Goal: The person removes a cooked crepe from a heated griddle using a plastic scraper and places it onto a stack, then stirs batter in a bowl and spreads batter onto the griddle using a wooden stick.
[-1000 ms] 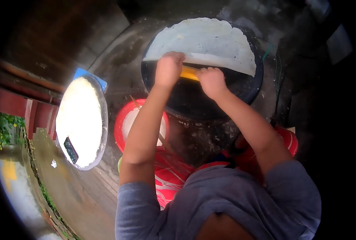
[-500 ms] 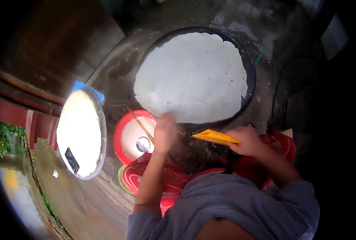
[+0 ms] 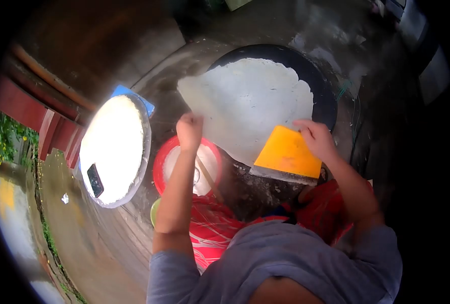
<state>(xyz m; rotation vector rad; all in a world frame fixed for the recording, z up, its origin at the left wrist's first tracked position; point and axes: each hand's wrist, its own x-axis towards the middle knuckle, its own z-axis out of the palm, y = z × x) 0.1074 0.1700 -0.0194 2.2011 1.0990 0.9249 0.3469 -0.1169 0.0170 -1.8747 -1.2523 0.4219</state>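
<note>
A large, thin, pale pancake [image 3: 255, 96] lies partly on a round black griddle [image 3: 323, 86]. Its left side is raised and drawn out past the griddle's rim. My left hand [image 3: 189, 131] is closed on the near left edge of the pancake. My right hand [image 3: 316, 141] grips a yellow scraper [image 3: 288, 152] by its upper right corner, the dark blade edge facing me. The right fingertips lie close to the pancake's near right edge; whether they also pinch it I cannot tell.
Below my left hand stands a red basin [image 3: 159, 167] of pale batter with a stick [image 3: 208, 177] leaning in it. A round tray [image 3: 114, 137] heaped with bright white sheets sits at left, a phone [image 3: 95, 180] on top. A blue object [image 3: 134, 99] shows behind the tray.
The pancake's left side has come up off the griddle, with my left hand now holding its edge. The scraper has turned from edge-on to flat and moved right with my right hand.
</note>
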